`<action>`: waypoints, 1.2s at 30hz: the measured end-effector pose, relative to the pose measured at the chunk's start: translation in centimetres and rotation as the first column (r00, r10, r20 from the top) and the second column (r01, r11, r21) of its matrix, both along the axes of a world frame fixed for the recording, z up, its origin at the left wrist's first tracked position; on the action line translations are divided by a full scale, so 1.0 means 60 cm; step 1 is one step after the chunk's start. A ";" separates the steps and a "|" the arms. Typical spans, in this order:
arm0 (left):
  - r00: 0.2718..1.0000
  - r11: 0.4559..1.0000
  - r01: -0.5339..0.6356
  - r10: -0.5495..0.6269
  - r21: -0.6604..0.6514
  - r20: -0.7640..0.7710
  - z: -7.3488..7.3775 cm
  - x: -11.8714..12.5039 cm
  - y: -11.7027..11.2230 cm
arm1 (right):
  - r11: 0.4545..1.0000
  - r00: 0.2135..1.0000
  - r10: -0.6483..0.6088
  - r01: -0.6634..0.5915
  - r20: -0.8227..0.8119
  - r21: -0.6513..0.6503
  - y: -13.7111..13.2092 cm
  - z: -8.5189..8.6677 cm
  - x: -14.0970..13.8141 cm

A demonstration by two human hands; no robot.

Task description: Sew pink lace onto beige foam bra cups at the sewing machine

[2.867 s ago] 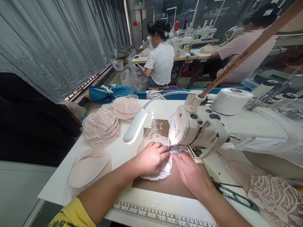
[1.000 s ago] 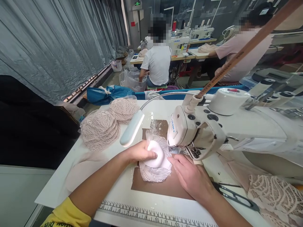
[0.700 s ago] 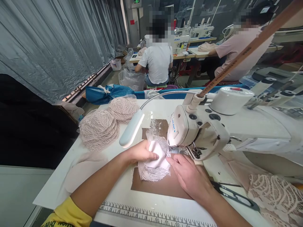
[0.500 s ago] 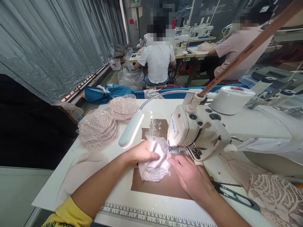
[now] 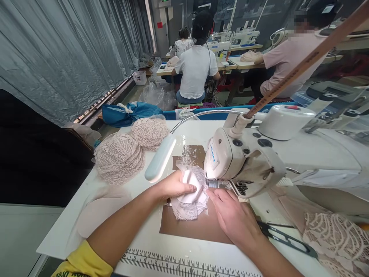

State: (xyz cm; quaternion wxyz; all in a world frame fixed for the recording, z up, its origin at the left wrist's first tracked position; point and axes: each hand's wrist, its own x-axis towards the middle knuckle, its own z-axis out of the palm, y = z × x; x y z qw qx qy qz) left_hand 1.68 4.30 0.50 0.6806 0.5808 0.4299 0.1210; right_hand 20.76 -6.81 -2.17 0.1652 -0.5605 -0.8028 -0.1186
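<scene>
A pale pink lace cup (image 5: pixel 188 209) with a smooth white lining lies bunched beside the presser foot of a white sewing machine (image 5: pixel 220 154). My left hand (image 5: pixel 179 185) grips it from the left, thumb pressed on top of the lining and fingers hidden beneath. At the cup's right edge, close to the needle area, my right hand (image 5: pixel 227 207) pinches the lace border between bent fingers. The needle itself is hidden behind the machine head. Under the cup is a brown sheet (image 5: pixel 198 229) on the white table (image 5: pixel 150 219).
Stacked lace cups (image 5: pixel 119 157) sit at the back left, smooth cup pieces (image 5: pixel 99 211) in front. A lamp (image 5: pixel 160 159) hangs over the table. Dark scissors-like metal tool (image 5: pixel 288 238) and lace fabric (image 5: pixel 337 234) lie right. A printed ruler (image 5: pixel 178 265) runs along the front. Co-workers sit beyond.
The lace cup has shifted and turned slightly toward the presser foot, its lower edge moving a little right. Both hands keep their hold. The white-shirted co-worker has leaned right.
</scene>
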 end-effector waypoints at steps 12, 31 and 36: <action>1.000 0.997 -0.027 0.026 0.069 0.008 -0.007 0.002 0.003 | 0.992 0.992 -0.125 0.125 0.019 0.010 0.001 -0.024 0.011; 0.995 0.982 -0.100 0.095 0.160 0.041 -0.016 -0.007 0.012 | 0.999 0.998 0.035 -0.033 -0.053 0.038 0.002 -0.004 0.008; 0.991 0.981 -0.127 0.122 0.146 0.047 -0.017 -0.008 0.014 | 0.993 0.992 0.100 -0.105 -0.083 -0.055 0.002 -0.002 0.007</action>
